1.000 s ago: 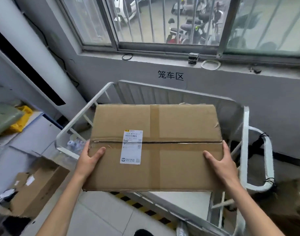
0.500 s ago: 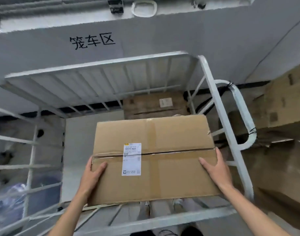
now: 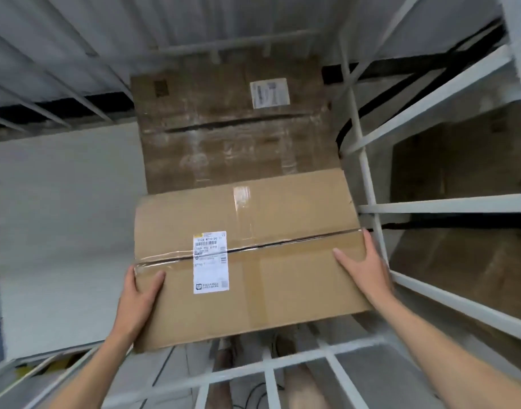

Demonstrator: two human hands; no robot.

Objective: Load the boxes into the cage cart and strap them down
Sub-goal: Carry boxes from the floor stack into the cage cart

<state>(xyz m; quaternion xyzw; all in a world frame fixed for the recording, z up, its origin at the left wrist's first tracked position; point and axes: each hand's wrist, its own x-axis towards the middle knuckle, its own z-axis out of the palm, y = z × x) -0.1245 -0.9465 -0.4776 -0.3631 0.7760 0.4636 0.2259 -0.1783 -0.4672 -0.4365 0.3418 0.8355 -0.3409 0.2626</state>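
Loading is partly done: one box (image 3: pixel 235 125) lies inside the cage cart (image 3: pixel 371 208); your left hand (image 3: pixel 139 299) and right hand (image 3: pixel 364 271) grip the second box (image 3: pixel 277 278) above it; strapping remains.

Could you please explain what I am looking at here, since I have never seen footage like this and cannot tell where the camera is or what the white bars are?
The camera sits on a person's head and looks down, so the two bare arms coming up from the bottom are the wearer's own. There is no machine. The left hand and right hand grip opposite sides of a taped cardboard box bearing a white shipping label. The white bars are the walls of a cage cart, seen from above. The held box is inside those walls, above the cart's pale floor. A darker, scuffed box already sits in the far right corner, just beyond the held one. More cardboard shows outside the bars on the right.
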